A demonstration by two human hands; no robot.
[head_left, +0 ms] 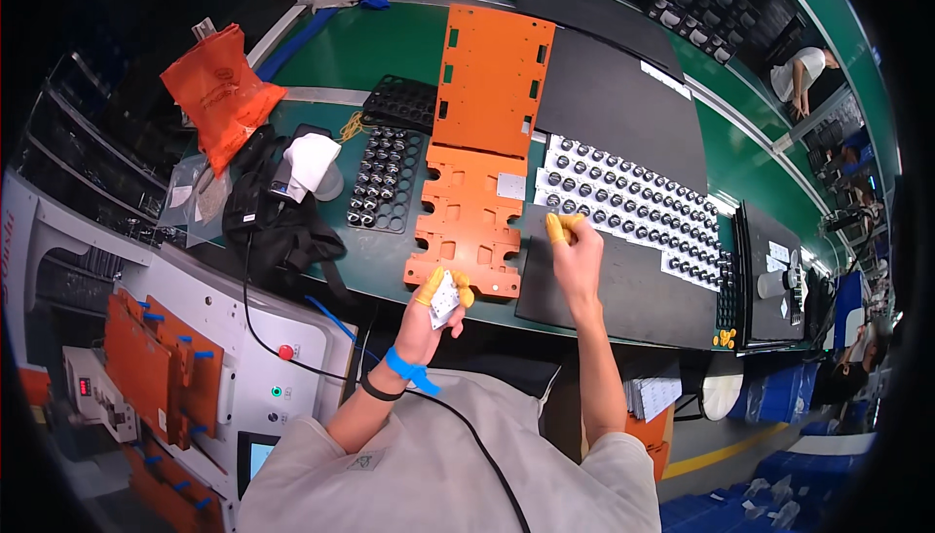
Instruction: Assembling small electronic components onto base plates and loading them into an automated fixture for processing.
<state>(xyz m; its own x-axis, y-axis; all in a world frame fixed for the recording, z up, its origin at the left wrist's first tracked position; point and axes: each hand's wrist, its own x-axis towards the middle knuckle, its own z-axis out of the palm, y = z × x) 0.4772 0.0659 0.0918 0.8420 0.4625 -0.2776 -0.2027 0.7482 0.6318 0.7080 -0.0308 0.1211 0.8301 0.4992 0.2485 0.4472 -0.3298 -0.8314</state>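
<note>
My left hand (435,311), with yellow finger cots and a blue wrist strap, holds a small square silver board (445,298) just over the near end of an orange fixture plate (466,226). My right hand (573,248), also with yellow fingertip cots, hovers with fingers pinched together above the black mat (633,289), close to the near edge of a white tray of small round black parts (633,204). Whether it pinches a part is not clear. Another small silver board (510,186) lies seated on the orange plate.
A second orange plate (492,75) lies farther back on the green bench. Black trays of round parts (385,180) sit left of it, beside a black bag (263,216) and an orange bag (222,95). A machine with orange fixtures (161,367) stands left. Another person (801,73) works far right.
</note>
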